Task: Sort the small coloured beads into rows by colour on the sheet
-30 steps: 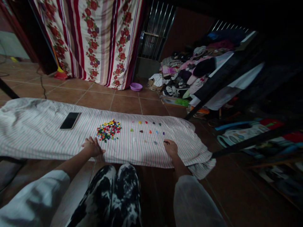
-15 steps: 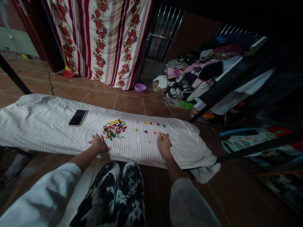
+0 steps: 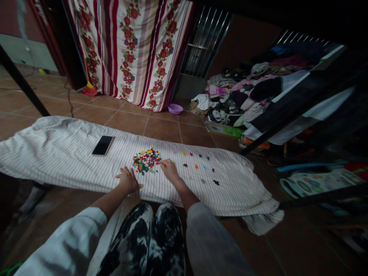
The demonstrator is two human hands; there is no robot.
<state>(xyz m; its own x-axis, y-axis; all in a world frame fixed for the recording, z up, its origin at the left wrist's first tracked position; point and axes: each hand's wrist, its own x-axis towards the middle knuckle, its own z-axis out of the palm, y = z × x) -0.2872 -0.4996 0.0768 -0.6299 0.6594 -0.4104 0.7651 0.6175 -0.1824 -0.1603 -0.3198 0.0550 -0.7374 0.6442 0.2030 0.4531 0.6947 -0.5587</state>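
Observation:
A pile of small multicoloured pieces, like beads, lies on a striped cloth. My left hand rests on the cloth just in front of the pile, fingers spread and holding nothing. At the pile's right edge is my right hand, its fingertips pinched together; whatever may be between them is too small to make out. Right of that hand, little single-colour clusters sit in loose rows, among them yellow, red, orange, brown and black ones. My right hand partly covers that area.
A phone lies on the cloth left of the pile. Beyond, on the tiled floor, stand a purple basin and a broom by a flowered curtain. Heaped clothes fill the back right. Dark bars flank the cloth.
My right hand has moved left from the small clusters to the edge of the pile. My left hand stays on the cloth. The whole view has shifted slightly.

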